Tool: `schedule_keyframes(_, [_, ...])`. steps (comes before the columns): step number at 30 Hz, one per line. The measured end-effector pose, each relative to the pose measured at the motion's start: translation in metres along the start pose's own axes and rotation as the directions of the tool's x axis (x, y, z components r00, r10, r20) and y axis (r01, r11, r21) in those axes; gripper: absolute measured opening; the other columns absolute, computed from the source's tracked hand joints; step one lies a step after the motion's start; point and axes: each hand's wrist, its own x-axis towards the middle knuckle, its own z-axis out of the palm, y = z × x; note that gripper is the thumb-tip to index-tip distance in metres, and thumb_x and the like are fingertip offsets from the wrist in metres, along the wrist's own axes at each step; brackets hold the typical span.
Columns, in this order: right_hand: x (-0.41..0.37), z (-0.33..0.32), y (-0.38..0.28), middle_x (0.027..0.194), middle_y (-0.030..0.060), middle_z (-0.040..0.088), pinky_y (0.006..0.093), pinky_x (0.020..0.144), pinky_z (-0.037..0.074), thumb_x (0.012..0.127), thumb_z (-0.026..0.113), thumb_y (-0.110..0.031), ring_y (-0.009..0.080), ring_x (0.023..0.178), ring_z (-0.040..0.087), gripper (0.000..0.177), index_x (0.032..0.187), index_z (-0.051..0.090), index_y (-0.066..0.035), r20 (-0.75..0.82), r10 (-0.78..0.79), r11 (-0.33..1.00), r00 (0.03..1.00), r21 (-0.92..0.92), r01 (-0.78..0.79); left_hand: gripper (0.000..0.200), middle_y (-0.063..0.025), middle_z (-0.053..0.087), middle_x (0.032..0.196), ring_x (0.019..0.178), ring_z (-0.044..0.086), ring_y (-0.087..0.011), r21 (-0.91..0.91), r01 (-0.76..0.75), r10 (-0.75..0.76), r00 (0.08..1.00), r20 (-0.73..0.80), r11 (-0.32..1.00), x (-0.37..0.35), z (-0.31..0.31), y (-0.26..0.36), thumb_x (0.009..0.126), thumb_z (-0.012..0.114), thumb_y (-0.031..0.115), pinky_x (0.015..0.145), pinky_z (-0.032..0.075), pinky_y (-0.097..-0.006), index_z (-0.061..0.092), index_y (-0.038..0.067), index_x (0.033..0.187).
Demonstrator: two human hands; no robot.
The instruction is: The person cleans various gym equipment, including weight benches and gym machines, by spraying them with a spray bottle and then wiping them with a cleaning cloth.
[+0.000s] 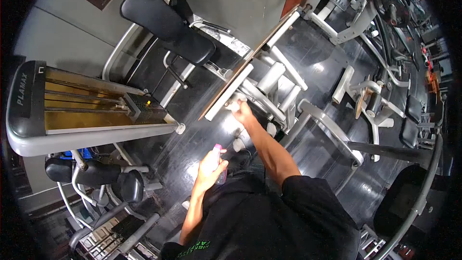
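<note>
My left hand (208, 169) is closed around a small bottle with a pink top (218, 147), held upright in front of my body. Its clear lower part shows below my fingers. Stretched forward, my right hand (243, 112) is closed on a crumpled whitish cloth (235, 100). The cloth is at the pale metal frame (230, 92) of a gym machine, beside a long white bar; whether it presses on the bar is hard to see. My fingers partly hide the cloth.
Left of me stands a weight-stack machine (96, 137), with a black padded seat (166, 24) behind it. More padded equipment (91, 171) is at lower left. A curved metal frame (327, 123) and a plate-loaded machine (392, 12) are on the right, over dark shiny flooring (315, 67).
</note>
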Motion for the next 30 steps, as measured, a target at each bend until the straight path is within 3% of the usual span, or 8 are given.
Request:
schedule_keyframes(4, [-0.007, 0.041, -0.023, 0.103, 0.0094, 0.061, 0.0364, 0.083, 0.05, 0.094, 0.045, -0.012, 0.0221, 0.091, 0.061, 0.015, 0.106, 0.053, -0.006, -0.08, 0.007, 0.933, 0.997, 0.359, 0.022, 0.034, 0.0025, 0.051, 0.07, 0.066, 0.049, -0.0065, 0.022, -0.011, 0.011, 1.0, -0.003, 1.0, -0.005, 0.003, 0.0, 0.082, 0.068, 0.008, 0.064, 0.043, -0.0232, 0.058, 0.005, 0.114])
schedule_keyframes(9, [-0.087, 0.054, -0.029, 0.102, 0.007, 0.063, 0.0357, 0.084, 0.052, 0.094, 0.044, -0.007, 0.0198, 0.094, 0.063, 0.015, 0.103, 0.056, -0.007, -0.006, -0.096, 0.956, 0.995, 0.278, 0.094, 0.033, 0.0026, 0.051, 0.069, 0.064, 0.049, -0.0066, -0.001, 0.007, -0.007, 1.0, 0.023, 1.0, -0.002, 0.01, 0.001, 0.082, 0.068, 0.007, 0.062, 0.043, -0.0234, 0.058, 0.004, 0.114])
schedule_keyframes(15, [-0.143, 0.031, -0.045, 0.114, 0.0089, 0.06, 0.0357, 0.094, 0.047, 0.089, 0.054, -0.007, 0.0201, 0.104, 0.059, 0.033, 0.121, 0.049, -0.003, 0.513, -0.299, 0.933, 0.805, 0.336, 0.132, 0.035, 0.0033, 0.054, 0.069, 0.062, 0.051, -0.0051, 0.081, -0.094, 0.087, 0.992, 0.089, 0.992, 0.01, 0.019, 0.002, 0.082, 0.066, 0.006, 0.059, 0.043, -0.0218, 0.057, 0.004, 0.116])
schedule_keyframes(18, [-0.207, 0.039, -0.099, 0.117, 0.008, 0.06, 0.0336, 0.09, 0.051, 0.09, 0.054, -0.015, 0.0201, 0.106, 0.059, 0.033, 0.121, 0.051, -0.004, 0.15, -0.449, 0.882, 0.881, 0.234, 0.41, 0.035, 0.0034, 0.053, 0.069, 0.062, 0.051, -0.005, 0.071, -0.092, 0.082, 0.988, 0.133, 0.993, 0.016, 0.024, 0.004, 0.082, 0.066, 0.007, 0.059, 0.043, -0.0219, 0.057, 0.004, 0.116])
schedule_keyframes(19, [-0.183, -0.013, -0.126, 0.115, 0.0079, 0.062, 0.0341, 0.087, 0.052, 0.091, 0.052, -0.014, 0.0212, 0.105, 0.06, 0.029, 0.117, 0.054, -0.003, 0.275, -0.433, 0.89, 0.858, 0.28, 0.359, 0.035, 0.0034, 0.053, 0.069, 0.062, 0.051, -0.005, 0.073, -0.095, 0.083, 0.984, 0.155, 0.993, 0.018, 0.028, 0.005, 0.082, 0.066, 0.007, 0.059, 0.043, -0.0219, 0.057, 0.004, 0.116])
schedule_keyframes(24, [-0.22, -0.048, -0.185, 0.114, 0.0108, 0.06, 0.0396, 0.089, 0.05, 0.092, 0.05, -0.014, 0.0254, 0.105, 0.058, 0.03, 0.121, 0.051, -0.005, 0.017, -0.618, 0.755, 0.786, 0.29, 0.588, 0.034, 0.0011, 0.053, 0.071, 0.066, 0.05, -0.0077, 0.053, -0.036, 0.02, 0.96, 0.28, 0.998, 0.035, 0.049, 0.015, 0.082, 0.069, 0.009, 0.064, 0.044, -0.0243, 0.058, 0.005, 0.114])
schedule_keyframes(26, [-0.21, -0.069, -0.191, 0.113, 0.0093, 0.059, 0.0366, 0.085, 0.051, 0.091, 0.05, -0.01, 0.023, 0.104, 0.057, 0.036, 0.128, 0.047, -0.006, -0.24, -0.77, 0.605, 0.59, 0.018, 0.796, 0.034, 0.0009, 0.054, 0.071, 0.066, 0.05, -0.0077, 0.071, -0.068, 0.043, 0.952, 0.304, 0.995, 0.042, 0.059, 0.015, 0.082, 0.069, 0.009, 0.064, 0.044, -0.0243, 0.058, 0.004, 0.114])
schedule_keyframes(30, [-0.162, -0.11, -0.19, 0.112, 0.0066, 0.058, 0.0293, 0.079, 0.047, 0.09, 0.05, -0.005, 0.0139, 0.098, 0.055, 0.047, 0.137, 0.042, -0.006, -0.286, -0.769, 0.638, 0.571, -0.391, 0.664, 0.034, 0.0008, 0.054, 0.072, 0.066, 0.051, -0.0077, 0.074, -0.128, 0.096, 0.936, 0.34, 0.989, 0.049, 0.076, 0.022, 0.082, 0.069, 0.009, 0.064, 0.044, -0.0242, 0.058, 0.004, 0.113])
